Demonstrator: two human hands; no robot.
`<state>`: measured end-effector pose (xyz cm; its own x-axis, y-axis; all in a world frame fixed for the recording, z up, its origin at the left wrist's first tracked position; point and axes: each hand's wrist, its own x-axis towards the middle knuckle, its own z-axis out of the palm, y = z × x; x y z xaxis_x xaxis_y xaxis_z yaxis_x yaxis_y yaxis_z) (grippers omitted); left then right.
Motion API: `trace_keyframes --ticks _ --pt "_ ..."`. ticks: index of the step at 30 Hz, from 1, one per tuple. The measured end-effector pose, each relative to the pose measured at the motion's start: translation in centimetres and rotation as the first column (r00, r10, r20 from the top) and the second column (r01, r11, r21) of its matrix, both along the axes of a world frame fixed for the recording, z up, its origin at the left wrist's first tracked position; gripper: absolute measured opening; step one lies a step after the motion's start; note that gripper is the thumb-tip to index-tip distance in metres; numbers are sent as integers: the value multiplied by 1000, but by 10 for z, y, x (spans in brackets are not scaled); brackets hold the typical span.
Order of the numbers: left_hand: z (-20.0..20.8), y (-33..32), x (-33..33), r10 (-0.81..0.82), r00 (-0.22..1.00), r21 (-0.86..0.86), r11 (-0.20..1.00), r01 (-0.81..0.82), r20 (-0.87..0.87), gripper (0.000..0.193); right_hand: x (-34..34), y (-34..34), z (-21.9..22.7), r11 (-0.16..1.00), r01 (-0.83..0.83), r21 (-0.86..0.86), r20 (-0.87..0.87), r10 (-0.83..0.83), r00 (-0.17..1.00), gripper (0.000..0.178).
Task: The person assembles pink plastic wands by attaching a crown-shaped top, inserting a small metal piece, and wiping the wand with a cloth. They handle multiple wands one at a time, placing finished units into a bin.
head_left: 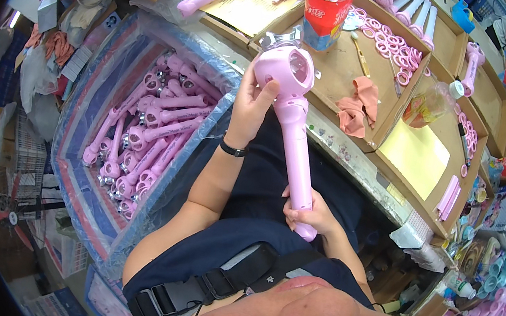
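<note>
Two bare hands hold one pink toy wand (295,125) upright over the person's lap, just in front of the table (355,162) edge; the left hand (254,97) wraps the round, hollow head of the wand, thumb pressed on its front, fingers behind; the right hand (309,215) is clenched round the lower end of the handle, only the rounded tip showing below the fist. A black wristband (232,149) sits on the left wrist. Left of the wand a plastic-lined bin (91,200) lies heaped with more pink wands (147,138), its near rim close to the left forearm, leaving little room there. Beyond the wand, on the table, shallow cardboard trays (398,123) carry a red bottle (327,5), pink rings (395,46) and a crumpled pink cloth (357,104); the trays' raised edges stand just behind the wand's head.
</note>
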<state>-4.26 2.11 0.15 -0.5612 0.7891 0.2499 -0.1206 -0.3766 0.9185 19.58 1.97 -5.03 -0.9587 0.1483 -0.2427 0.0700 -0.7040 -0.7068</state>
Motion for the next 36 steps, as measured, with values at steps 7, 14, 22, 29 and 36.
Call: trace_keyframes --ticks 7,14,22,29,36 --pt "9 -3 4 54 998 -60 997 -55 -22 54 7 4 -12 943 -80 -324 -115 45 992 42" --pt "-8 -7 -1 -331 866 317 924 216 374 49 3 10 -1 780 -324 -535 -421 86 903 47" --pt "-11 -4 -2 312 950 208 930 -305 0 40 -12 17 31 615 -8 789 270 -335 903 60" --pt "-5 -6 2 307 939 66 952 -300 -154 53 -14 4 26 587 -38 809 280 -327 902 60" --pt "-16 -6 -2 323 927 42 946 -321 -192 51 -13 12 19 819 -15 574 289 -185 939 56"
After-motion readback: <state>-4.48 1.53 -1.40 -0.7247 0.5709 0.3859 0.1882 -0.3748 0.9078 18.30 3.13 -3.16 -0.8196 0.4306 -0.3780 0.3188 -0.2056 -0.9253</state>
